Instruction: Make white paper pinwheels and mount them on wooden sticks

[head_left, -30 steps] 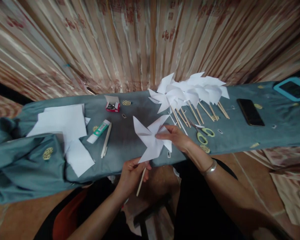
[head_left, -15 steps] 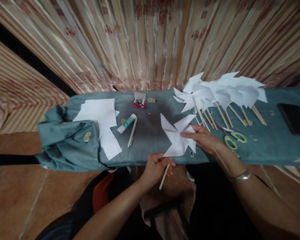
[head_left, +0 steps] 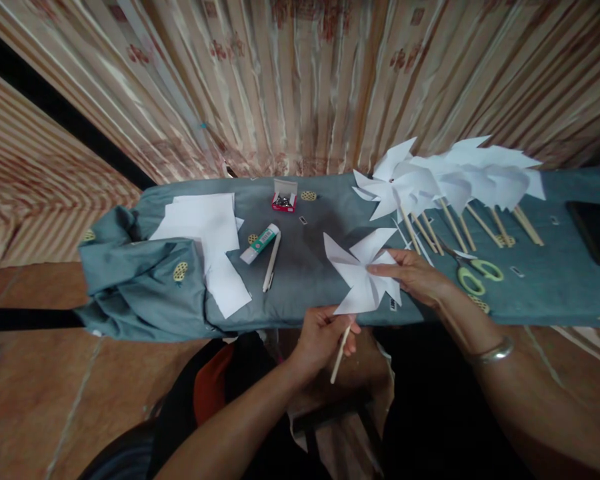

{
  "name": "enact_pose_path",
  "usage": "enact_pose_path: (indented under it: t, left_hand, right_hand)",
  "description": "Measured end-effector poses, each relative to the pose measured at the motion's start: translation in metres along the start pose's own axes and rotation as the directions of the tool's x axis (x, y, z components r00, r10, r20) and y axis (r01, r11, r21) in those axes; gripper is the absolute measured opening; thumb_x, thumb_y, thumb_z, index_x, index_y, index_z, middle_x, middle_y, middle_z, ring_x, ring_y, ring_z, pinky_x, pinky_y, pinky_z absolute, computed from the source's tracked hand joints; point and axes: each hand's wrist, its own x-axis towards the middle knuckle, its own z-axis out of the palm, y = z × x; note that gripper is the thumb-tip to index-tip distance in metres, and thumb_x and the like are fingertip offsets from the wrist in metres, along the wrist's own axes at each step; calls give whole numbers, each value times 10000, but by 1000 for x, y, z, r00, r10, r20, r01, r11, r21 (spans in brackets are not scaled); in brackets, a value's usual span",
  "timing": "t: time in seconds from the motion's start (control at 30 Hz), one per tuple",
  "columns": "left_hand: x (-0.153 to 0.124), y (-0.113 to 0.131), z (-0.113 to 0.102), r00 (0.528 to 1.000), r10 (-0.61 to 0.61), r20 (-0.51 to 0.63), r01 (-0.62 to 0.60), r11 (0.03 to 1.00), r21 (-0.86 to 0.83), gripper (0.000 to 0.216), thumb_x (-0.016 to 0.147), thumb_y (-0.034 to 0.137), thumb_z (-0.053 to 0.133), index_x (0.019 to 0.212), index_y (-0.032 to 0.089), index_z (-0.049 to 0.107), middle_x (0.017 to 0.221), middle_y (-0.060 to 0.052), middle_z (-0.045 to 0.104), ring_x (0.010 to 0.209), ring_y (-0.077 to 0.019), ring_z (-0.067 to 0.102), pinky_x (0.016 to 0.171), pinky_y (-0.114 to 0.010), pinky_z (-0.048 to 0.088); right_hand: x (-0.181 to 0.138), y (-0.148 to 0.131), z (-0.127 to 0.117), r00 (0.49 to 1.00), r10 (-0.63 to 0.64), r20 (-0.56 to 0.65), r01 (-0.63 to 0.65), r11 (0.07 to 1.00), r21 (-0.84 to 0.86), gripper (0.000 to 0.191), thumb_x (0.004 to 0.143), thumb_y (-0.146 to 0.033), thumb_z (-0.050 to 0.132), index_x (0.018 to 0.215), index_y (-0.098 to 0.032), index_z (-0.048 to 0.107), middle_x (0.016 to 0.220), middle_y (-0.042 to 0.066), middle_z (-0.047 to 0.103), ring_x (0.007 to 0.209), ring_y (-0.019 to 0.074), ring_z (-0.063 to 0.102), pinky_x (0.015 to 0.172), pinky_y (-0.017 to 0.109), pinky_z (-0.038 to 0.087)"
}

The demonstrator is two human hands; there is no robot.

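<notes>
A white paper pinwheel (head_left: 356, 275) with pointed blades is held over the table's front edge. My right hand (head_left: 420, 275) is closed on its right side, the thumb pressed near the centre. Below it, my left hand (head_left: 325, 339) grips a thin wooden stick (head_left: 338, 363) whose lower end points down past the fingers. The stick's upper end is hidden by the hand and the paper, so I cannot tell if the two are joined. Green-handled scissors (head_left: 473, 277) lie just right of my right hand, their blades partly under paper scraps.
Several white pinwheels on sticks (head_left: 450, 183) overlap at the back right. A small red box of metal pins (head_left: 284, 202), a glue stick (head_left: 260, 244), a pen (head_left: 272, 263) and white paper sheets (head_left: 205, 223) lie left. A dark phone (head_left: 597, 230) rests far right on the green cloth (head_left: 300, 293).
The view has shifted slightly, so the table things appear a little further right. Both hands keep their hold on the pinwheel and the stick, which look almost unchanged.
</notes>
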Motion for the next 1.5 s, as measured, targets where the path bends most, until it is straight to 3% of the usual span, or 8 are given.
enact_pose_path:
  t: [0.63,0.9,1.1,1.3,1.5]
  left_hand:
    - [11,-2,11,1000,17,16,-18,998,55,359,660,498,645,583,149,621,394,8,528,342,-88,444,399,-221,335]
    - [12,-3,17,999,-34,30,33,999,22,270,642,404,672,587,141,637,395,7,546,347,-88,474,397,-204,350]
    - [8,-14,18,998,-58,0,57,995,-78,303,626,416,751,667,119,707,482,7,591,360,-63,467,396,-194,361]
    - [5,-19,19,990,-135,-50,123,973,-195,393,539,388,830,814,117,758,589,-3,640,384,-54,475,387,-191,350]
    - [9,-21,19,983,-182,-42,167,957,-236,340,522,308,837,785,111,751,588,-3,641,390,-47,474,400,-185,345]
  right_hand:
    - [-4,-2,-11,999,-31,-40,28,998,-62,380,465,-374,864,761,-184,721,700,14,736,554,137,614,529,243,471]
    - [-7,-6,-24,1000,-22,12,23,994,-111,333,493,-339,846,734,-164,697,655,-14,696,523,108,556,513,228,408]
    - [-3,-1,-29,994,-85,74,100,967,-233,308,534,-350,802,748,-161,688,712,-14,684,634,136,589,599,244,448]
    - [7,5,-34,977,-136,167,197,874,-444,296,620,-374,725,811,-153,677,715,-16,657,647,143,578,593,243,440]
    - [8,-11,-26,970,-167,175,239,561,-793,223,692,-314,694,837,-144,698,739,-5,659,715,161,604,601,229,407]
